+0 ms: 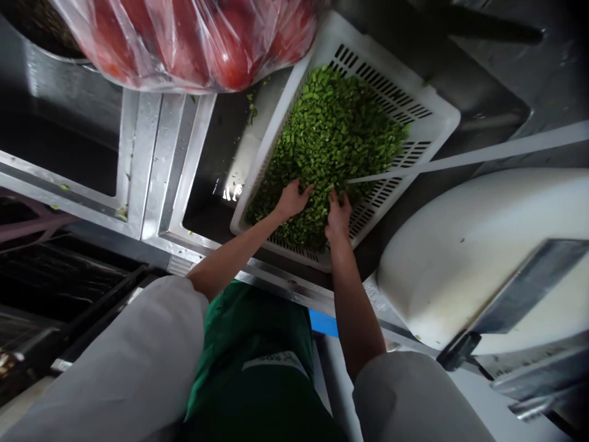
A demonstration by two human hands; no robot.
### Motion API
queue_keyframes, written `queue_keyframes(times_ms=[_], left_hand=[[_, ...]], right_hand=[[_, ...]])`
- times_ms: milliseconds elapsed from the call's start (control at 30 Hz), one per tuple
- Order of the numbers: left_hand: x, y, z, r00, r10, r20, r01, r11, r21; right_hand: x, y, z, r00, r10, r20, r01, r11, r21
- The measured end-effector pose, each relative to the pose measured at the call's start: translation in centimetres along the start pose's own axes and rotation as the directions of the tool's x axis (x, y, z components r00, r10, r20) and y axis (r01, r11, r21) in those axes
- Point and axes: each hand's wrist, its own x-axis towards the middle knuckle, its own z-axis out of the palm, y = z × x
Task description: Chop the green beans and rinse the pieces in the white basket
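Both hands, left point(292, 199) and right point(338, 216), rest with fingers spread loosely on the chopped greens point(331, 135). These fill a white basket point(442, 113) tilted over a steel sink point(202, 147).

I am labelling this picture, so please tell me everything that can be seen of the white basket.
The basket is white, looks like plastic, rectangular with rounded corners and slotted walls. It sits tilted across a steel sink, and chopped green vegetable pieces fill most of it. The left hand and right hand both rest in the pieces near its close edge. A bag of tomatoes lies just beyond it.
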Motion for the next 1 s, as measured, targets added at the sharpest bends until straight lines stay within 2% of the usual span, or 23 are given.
queue_keyframes(times_ms=[33,100,167,200,267,300,367,433,533,600,700,767,833,933,1000], left_hand=[[0.3,0.3,-0.9,0.995,0.097,0.034,-0.098,0.994,0.037],[1.3,1.5,-3.0,0.952,0.273,0.135,-0.288,0.952,0.106],[2.7,3.5,-4.9,0.905,0.382,0.185,-0.413,0.894,0.174],[3.5,4.6,-5.6,0.898,0.409,0.164,-0.438,0.871,0.224],[5.3,7.0,-6.3,0.904,0.426,0.033,-0.408,0.838,0.362],[6.2,8.0,-6.3,0.909,0.416,-0.037,-0.359,0.824,0.438],[7.6,9.4,-5.8,0.927,0.363,-0.088,-0.259,0.795,0.548],[8.1,9.7,-5.1,0.944,0.323,-0.071,-0.214,0.762,0.612],[6.6,8.7,-4.3,0.951,0.308,-0.022,-0.211,0.701,0.681],[4.5,7.3,-4.0,0.963,0.271,0.003,-0.192,0.677,0.71],[1.0,4.7,-3.4,0.985,0.173,0.026,-0.144,0.712,0.688],[-0.5,2.9,-3.0,0.991,0.126,0.036,-0.119,0.752,0.648],[-1.1,1.5,-2.8,0.996,0.09,0.024,-0.087,0.797,0.598],[-0.3,0.5,-3.0,1.0,-0.011,0.002,0.009,0.881,0.473],[1.0,0.3,-3.0,0.995,-0.096,0.019,0.084,0.938,0.335]], right_hand=[[0.1,-1.1,-0.1,0.998,-0.067,-0.016,0.067,0.997,-0.046],[0.8,-3.5,-0.3,0.975,-0.222,0.009,0.22,0.961,-0.168],[2.5,-6.2,-0.3,0.916,-0.382,0.122,0.401,0.869,-0.291],[3.7,-7.5,-0.2,0.88,-0.439,0.181,0.475,0.809,-0.345],[6.7,-9.5,0.6,0.837,-0.492,0.24,0.545,0.707,-0.451],[8.2,-10.1,1.2,0.842,-0.486,0.234,0.532,0.678,-0.506],[10.9,-10.5,2.5,0.886,-0.425,0.186,0.443,0.655,-0.612],[12.1,-9.8,3.4,0.918,-0.362,0.163,0.374,0.649,-0.662],[10.0,-8.1,3.4,0.913,-0.329,0.24,0.401,0.628,-0.667],[6.6,-6.8,2.6,0.914,-0.291,0.284,0.404,0.56,-0.724],[0.8,-4.6,1.3,0.954,-0.183,0.239,0.297,0.444,-0.845],[-1.8,-3.1,0.8,0.98,-0.099,0.174,0.2,0.469,-0.86],[-3.0,-1.7,0.7,0.997,-0.013,0.082,0.075,0.561,-0.824],[-2.3,-0.4,1.0,0.994,0.099,-0.045,-0.103,0.744,-0.66],[-0.8,0.1,1.3,0.987,0.149,-0.052,-0.155,0.854,-0.496]])
